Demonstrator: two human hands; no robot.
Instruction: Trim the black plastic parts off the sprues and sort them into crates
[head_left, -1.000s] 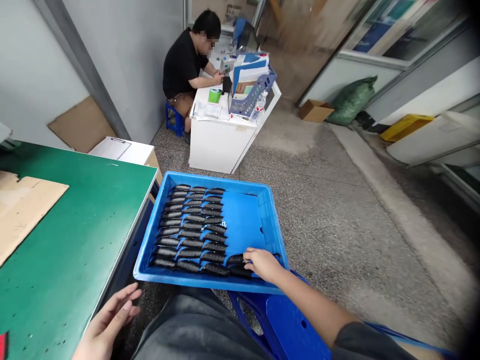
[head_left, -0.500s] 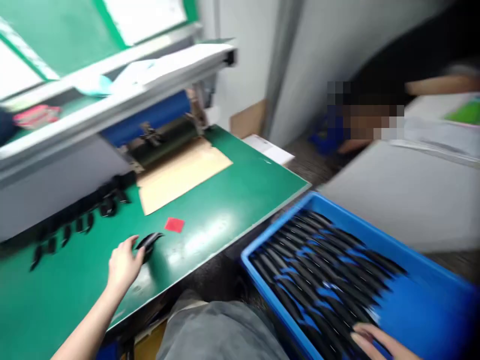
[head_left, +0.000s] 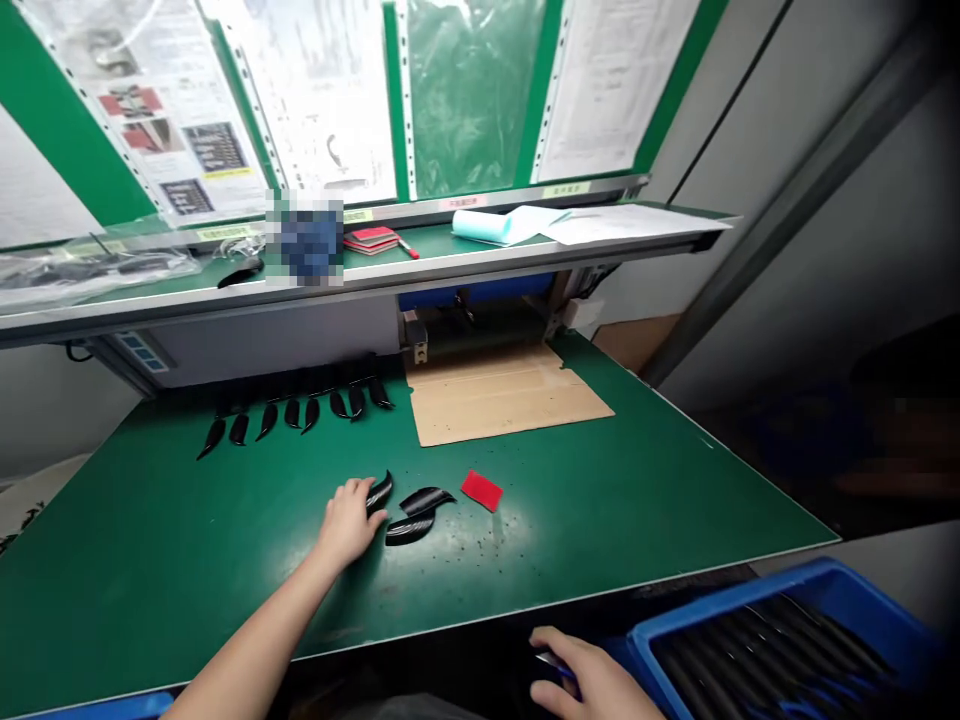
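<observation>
Now the left hand (head_left: 351, 520) has its fingers curled round one black piece (head_left: 380, 492) on the table (head_left: 637, 520), two others (head_left: 426, 500) just beside it, the right hand's (head_left: 589, 680) grip too obscured to call, and one hasty sideways sweep could scrape them together.

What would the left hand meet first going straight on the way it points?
Past the black piece at its fingertips, the left hand would probably meet the cardboard sheet first, around its left edge; height and exact heading are unclear in one view.
</observation>
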